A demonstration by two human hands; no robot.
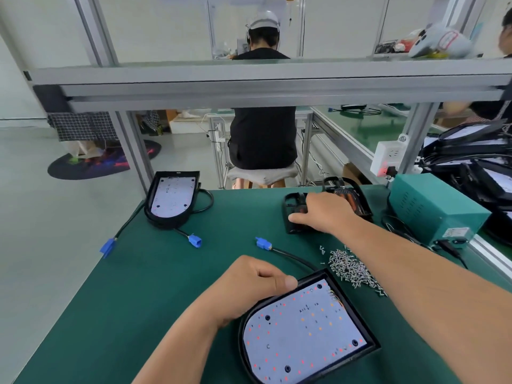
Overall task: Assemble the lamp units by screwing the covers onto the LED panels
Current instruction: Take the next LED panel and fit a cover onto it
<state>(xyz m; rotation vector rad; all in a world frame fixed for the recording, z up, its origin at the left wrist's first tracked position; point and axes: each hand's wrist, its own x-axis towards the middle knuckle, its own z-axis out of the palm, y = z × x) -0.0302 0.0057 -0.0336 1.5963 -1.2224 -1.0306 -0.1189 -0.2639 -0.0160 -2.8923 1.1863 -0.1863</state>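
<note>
A black lamp housing with a white LED panel (302, 333) lies on the green mat near the front edge. My left hand (255, 284) grips its upper left rim, thumb over the edge. My right hand (321, 212) reaches to the far right of the mat and rests on a stack of black lamp covers (293, 206), with its fingers curled over the top one. A pile of small silver screws (352, 267) lies between the two hands. A second housing with an LED panel (171, 198) sits at the far left, its cable ending in blue connectors (195, 241).
A teal power box (435, 209) stands at the right edge, with a stack of black lamp parts (476, 162) behind it. A blue connector (261, 243) on a black cable lies mid-mat. An aluminium frame rail (249, 84) crosses overhead. A person sits on a stool beyond the bench.
</note>
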